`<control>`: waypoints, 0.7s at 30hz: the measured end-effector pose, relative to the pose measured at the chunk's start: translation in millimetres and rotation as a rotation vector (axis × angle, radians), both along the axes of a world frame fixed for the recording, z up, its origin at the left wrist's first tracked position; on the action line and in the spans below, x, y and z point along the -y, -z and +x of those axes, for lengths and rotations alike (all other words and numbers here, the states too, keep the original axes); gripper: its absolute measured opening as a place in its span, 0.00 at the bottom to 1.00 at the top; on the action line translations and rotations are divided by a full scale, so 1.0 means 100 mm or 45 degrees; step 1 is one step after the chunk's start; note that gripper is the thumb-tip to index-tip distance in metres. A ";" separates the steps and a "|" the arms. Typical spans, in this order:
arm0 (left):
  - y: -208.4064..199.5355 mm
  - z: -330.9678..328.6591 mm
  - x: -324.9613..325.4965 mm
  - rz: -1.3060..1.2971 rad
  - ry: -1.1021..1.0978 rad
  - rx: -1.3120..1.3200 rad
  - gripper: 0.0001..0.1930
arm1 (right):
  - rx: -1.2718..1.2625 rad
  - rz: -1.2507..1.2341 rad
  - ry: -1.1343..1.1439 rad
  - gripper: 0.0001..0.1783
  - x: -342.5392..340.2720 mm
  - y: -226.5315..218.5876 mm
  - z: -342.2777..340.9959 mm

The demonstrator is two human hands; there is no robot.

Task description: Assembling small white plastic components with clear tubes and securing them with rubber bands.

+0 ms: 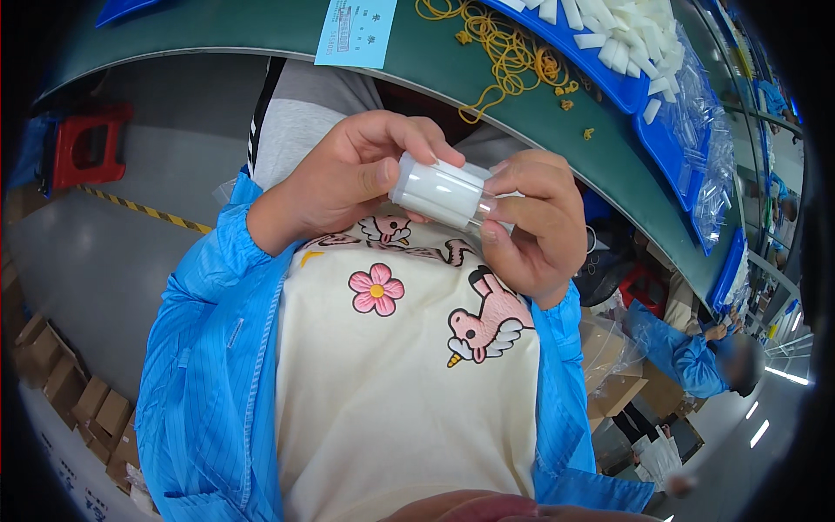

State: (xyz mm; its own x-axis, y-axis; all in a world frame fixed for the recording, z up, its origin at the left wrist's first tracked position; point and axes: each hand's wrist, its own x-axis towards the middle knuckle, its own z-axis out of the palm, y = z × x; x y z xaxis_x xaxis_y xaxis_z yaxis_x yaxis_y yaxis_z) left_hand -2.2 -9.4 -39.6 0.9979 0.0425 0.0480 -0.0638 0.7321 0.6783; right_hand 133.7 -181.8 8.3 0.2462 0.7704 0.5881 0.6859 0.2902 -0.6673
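A clear plastic cylinder [439, 189] with white strips inside lies sideways between my hands, above my lap and short of the table edge. My left hand [352, 165] is closed round its wider, rimmed end, thumb and fingers on opposite sides. At the other end, my right hand [535, 217] pinches the cylinder's end with thumb and fingertips. What the right fingertips cover there is partly hidden.
On the green table [235, 30] lie a light blue printed card [355, 33] and a tangle of yellow rubber bands [513, 65]. Blue trays [622, 91] hold white pieces [631, 35] and clear plastic bags [700, 130]. A red stool [91, 143] stands left; another person [687, 357] sits right.
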 end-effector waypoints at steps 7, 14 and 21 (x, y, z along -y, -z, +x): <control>0.04 0.02 -0.01 -0.015 -0.022 0.074 0.14 | 0.084 -0.012 0.043 0.13 0.03 -0.03 0.07; 0.04 -0.10 -0.17 -0.097 -0.157 -0.051 0.17 | -0.247 0.244 0.708 0.09 0.45 -0.03 0.70; 0.02 -0.12 -0.20 -0.074 -0.454 -0.231 0.34 | 0.615 -0.342 1.596 0.17 1.72 -0.23 2.45</control>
